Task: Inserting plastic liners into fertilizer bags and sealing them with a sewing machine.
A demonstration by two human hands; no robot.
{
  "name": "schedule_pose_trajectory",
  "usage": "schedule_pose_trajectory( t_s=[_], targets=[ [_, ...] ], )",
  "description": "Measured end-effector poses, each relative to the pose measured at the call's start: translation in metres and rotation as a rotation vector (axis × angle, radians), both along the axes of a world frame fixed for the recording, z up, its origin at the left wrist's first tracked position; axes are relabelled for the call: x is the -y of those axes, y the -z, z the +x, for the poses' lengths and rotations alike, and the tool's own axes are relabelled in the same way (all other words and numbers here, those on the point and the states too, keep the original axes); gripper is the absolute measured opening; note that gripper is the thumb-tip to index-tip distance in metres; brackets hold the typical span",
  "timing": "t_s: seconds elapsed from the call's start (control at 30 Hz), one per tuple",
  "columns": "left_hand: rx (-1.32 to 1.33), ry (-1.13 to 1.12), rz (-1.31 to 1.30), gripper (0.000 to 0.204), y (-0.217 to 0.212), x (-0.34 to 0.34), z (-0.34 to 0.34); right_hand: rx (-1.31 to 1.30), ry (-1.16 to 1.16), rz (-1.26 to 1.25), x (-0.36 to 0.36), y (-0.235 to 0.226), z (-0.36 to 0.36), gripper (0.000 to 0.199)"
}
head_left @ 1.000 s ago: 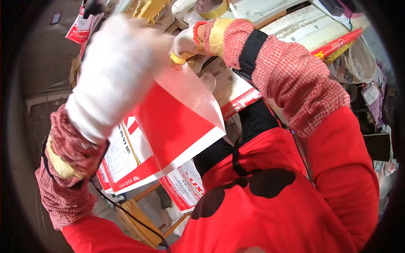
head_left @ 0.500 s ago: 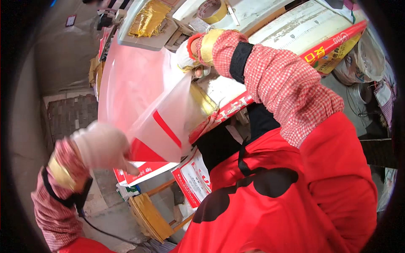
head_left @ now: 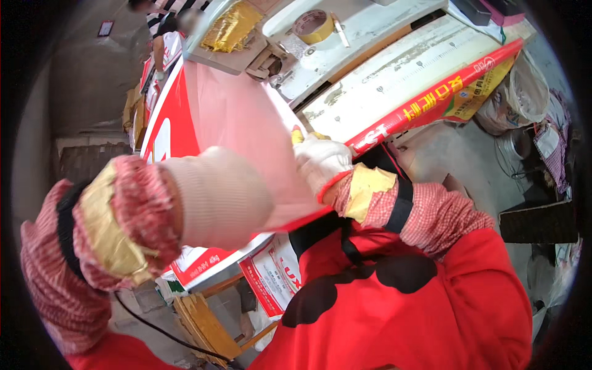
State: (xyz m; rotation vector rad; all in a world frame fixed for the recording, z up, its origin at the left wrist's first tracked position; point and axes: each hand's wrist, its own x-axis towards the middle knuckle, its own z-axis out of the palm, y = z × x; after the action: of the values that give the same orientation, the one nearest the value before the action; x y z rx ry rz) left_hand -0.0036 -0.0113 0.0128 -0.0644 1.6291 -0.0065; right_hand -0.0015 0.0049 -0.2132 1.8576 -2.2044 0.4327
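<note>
A thin pale pink, see-through plastic sheet (head_left: 246, 117) with red printed parts lies across a stack of red and white printed sheets (head_left: 171, 117). Over its near left part is my left hand (head_left: 222, 194) in a ribbed white knit glove; its fingers are hidden and blurred. My right hand (head_left: 322, 157), in a white glove with yellow tape about the fingertips, is closed at the right edge of the pink sheet. Yellow tape also wraps both of my checked cuffs. A long white board or sheet (head_left: 382, 80) with a red printed edge (head_left: 431, 102) stretches away beyond my right hand.
A roll of tape (head_left: 313, 28) and a white marker-like stick (head_left: 340, 31) lie on a pale surface at the back. Another person (head_left: 161, 43) stands far left. A wooden stool (head_left: 203, 327), a red and white box (head_left: 271, 280) and a plastic bag (head_left: 521, 92) stand lower down.
My right hand has come down and nearer my body, lowering the lifted corner of the pink sheet. My left hand has moved up and right over it. Another person has come into view.
</note>
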Motion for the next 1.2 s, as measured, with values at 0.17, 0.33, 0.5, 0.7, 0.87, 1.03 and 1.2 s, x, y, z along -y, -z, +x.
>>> schedule_pose_trajectory(
  t_s=[0.17,0.33,0.5,0.7,0.87,1.03,1.2],
  targets=[
    [-0.020,0.043,0.005,0.017,0.032,-0.007,0.020,0.446,-0.271,-0.286,0.030,0.005,-0.017,0.026],
    [-0.168,-0.047,-0.194,0.021,0.026,0.033,-0.026,-0.448,0.406,-0.277,0.107,0.007,-0.014,0.020],
    [0.165,0.117,-0.126,0.010,-0.009,0.039,0.011,-1.323,1.039,-0.196,0.124,0.012,0.024,0.028],
    [-0.271,0.044,0.022,0.014,0.050,0.030,-0.002,-2.776,0.755,-0.183,0.176,0.094,0.034,0.021],
    [0.218,-0.031,-0.120,0.025,-0.001,0.021,0.020,-2.745,0.647,-0.220,0.138,0.098,0.045,0.026],
    [-0.452,-0.470,0.009,0.039,0.036,0.006,0.019,-2.747,0.511,-0.224,0.160,0.081,0.038,0.031],
    [0.044,-0.397,-0.182,0.047,0.001,0.015,-0.008,-2.751,0.414,-0.234,0.147,0.076,0.029,0.037]
  ],
)
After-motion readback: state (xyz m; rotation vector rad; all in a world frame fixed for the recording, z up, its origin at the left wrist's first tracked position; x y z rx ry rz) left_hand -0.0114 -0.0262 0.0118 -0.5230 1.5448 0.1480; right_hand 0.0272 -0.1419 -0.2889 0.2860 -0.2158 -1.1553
